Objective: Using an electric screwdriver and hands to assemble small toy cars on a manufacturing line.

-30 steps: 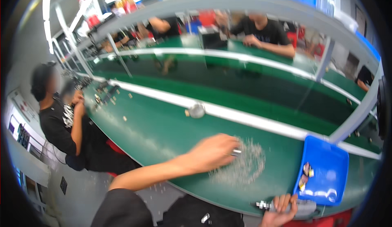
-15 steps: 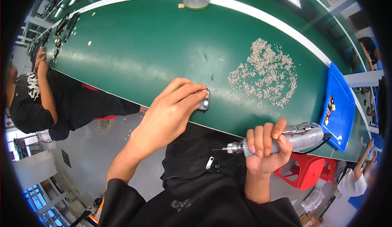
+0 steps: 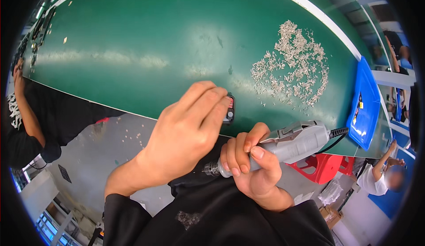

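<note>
My left hand (image 3: 188,115) reaches over the near edge of the green table, fingertips bent down onto a small dark rounded device (image 3: 230,115) with a bit of red showing. Part of the device is hidden under those fingers. In my right hand (image 3: 252,162) is a grey electric screwdriver (image 3: 299,144), its thumb and fingers wrapped round the body. The chuck (image 3: 211,169) points left, below my left wrist and apart from the device; the thin bit at its tip is blurred. A black cord leaves the screwdriver's back end.
Many small silver screws (image 3: 292,64) lie scattered on the green tabletop (image 3: 146,38), right of the device. A blue tray (image 3: 365,109) with a few small parts stands at the right edge. A red stool (image 3: 325,168) is below. Another person's arm (image 3: 26,109) rests at the far left.
My right hand has brought the screwdriver left and closer to my left hand. My left hand stays on the device, which now shows a dark rim and red. The view has shifted.
</note>
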`<state>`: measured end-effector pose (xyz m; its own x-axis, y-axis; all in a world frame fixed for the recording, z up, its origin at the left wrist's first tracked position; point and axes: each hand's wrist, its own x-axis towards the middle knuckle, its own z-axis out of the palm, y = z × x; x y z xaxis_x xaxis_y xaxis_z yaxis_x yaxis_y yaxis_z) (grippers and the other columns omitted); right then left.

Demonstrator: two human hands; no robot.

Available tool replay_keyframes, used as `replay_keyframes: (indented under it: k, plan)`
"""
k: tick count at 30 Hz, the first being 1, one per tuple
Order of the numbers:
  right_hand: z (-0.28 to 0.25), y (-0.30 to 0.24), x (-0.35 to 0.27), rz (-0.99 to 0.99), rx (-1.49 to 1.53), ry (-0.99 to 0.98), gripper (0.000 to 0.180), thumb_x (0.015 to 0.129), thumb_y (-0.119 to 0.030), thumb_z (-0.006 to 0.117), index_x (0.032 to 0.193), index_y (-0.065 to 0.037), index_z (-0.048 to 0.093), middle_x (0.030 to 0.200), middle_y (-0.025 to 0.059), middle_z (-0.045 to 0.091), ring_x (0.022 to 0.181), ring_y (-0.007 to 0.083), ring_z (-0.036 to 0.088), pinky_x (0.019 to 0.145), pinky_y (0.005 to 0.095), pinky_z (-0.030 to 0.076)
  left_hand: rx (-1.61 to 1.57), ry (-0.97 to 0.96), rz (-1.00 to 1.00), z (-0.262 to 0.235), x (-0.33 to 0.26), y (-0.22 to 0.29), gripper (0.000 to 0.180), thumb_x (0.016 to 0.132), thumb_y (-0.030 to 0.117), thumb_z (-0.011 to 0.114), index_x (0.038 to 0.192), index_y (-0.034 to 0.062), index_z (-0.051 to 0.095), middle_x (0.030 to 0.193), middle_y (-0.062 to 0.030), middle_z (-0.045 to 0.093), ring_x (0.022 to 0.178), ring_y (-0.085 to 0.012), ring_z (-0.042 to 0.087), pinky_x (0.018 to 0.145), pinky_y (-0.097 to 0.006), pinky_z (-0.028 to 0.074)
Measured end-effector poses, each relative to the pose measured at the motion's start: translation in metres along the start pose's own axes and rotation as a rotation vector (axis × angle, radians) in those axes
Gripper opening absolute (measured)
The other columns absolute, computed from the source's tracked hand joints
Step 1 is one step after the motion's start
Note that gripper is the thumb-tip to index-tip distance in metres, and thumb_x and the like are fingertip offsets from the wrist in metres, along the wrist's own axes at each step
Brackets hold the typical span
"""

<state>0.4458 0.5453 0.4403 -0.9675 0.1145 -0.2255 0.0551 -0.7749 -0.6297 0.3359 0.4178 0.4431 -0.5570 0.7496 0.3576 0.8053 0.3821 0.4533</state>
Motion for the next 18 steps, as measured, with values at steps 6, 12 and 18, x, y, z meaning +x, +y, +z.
replay_keyframes:
  k: [6,12,18]
  plan:
    - [0.007,0.003,0.000,0.025,-0.027,0.139,0.015,0.086,-0.022,0.051,0.088,-0.009,0.044,0.061,0.0035,0.043,0.055,0.0148,0.045,0.056,0.0293,0.039,0.052,0.072,0.222,0.013,-0.004,0.006,0.032,0.060,0.007,0.063,0.085,-0.0128,0.064,0.091,-0.0219,0.063,0.084,-0.0294,0.061,0.068,-0.032,0.056]
    - [-0.003,0.001,-0.006,0.028,0.072,0.099,0.011,0.088,-0.010,0.049,0.095,-0.004,0.045,0.073,0.0070,0.047,0.067,0.0159,0.047,0.062,0.0305,0.042,0.117,0.062,0.178,0.018,-0.005,0.021,0.037,0.059,0.008,0.063,0.089,-0.0140,0.062,0.096,-0.0228,0.062,0.084,-0.0351,0.064,0.066,-0.036,0.057]
    - [0.001,-0.005,-0.005,0.044,-0.019,0.157,0.019,0.085,-0.022,0.056,0.088,-0.007,0.046,0.063,0.0051,0.045,0.054,0.0136,0.045,0.052,0.0267,0.040,0.174,0.034,0.194,0.019,-0.010,0.024,0.030,0.063,0.012,0.058,0.081,-0.0121,0.064,0.093,-0.0244,0.063,0.086,-0.0327,0.062,0.070,-0.033,0.057]
